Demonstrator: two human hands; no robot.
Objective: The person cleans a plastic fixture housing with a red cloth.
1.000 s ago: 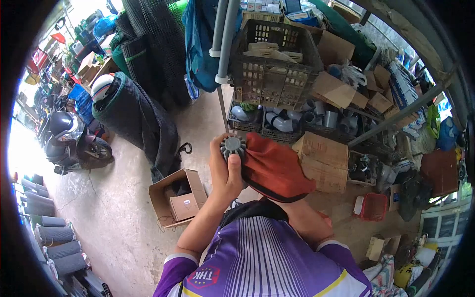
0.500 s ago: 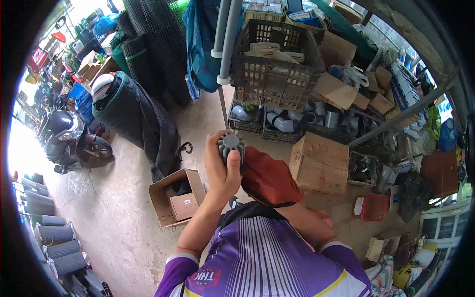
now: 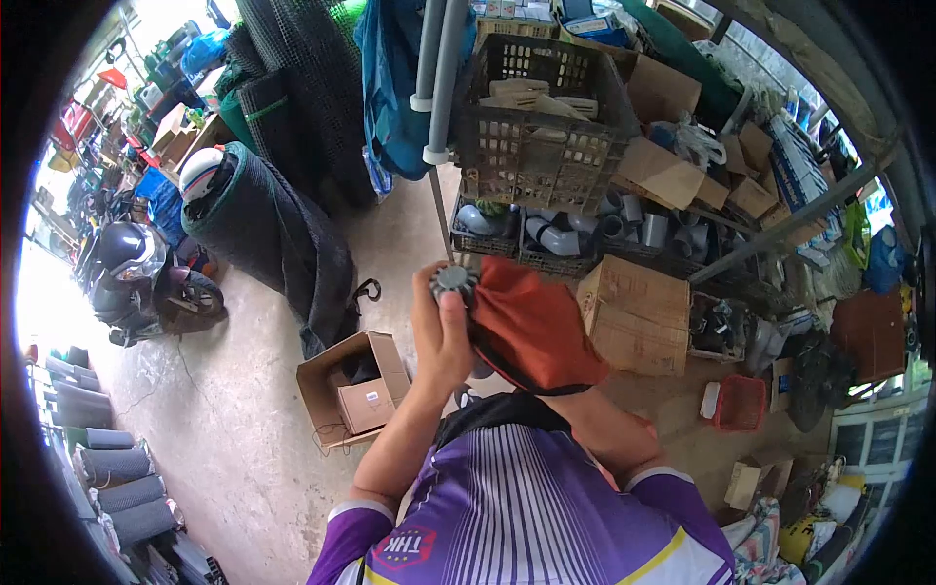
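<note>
My left hand [image 3: 441, 336] is wrapped round a grey ribbed knob-like part [image 3: 453, 281], with the thumb over its top. Directly to the right of it is an orange-red cloth [image 3: 536, 331] with a dark edge, bunched near the ribbed part. The cloth covers my right hand, so its fingers are hidden; only the right forearm [image 3: 609, 424] shows below it. Under the hands, the front of a purple and white striped shirt [image 3: 546, 497] fills the bottom of the view.
An open cardboard box [image 3: 317, 395] lies on the floor at left of centre. Ahead stand a black crate [image 3: 546, 146], grey pipe fittings [image 3: 556, 239] and a closed carton [image 3: 634, 317]. A rolled dark mat [image 3: 263, 229] leans left; a red basket [image 3: 741, 405] sits right.
The orange-red cloth has risen and spread a little to the right, covering more beside the ribbed part. My left hand has shifted slightly left and keeps its hold.
</note>
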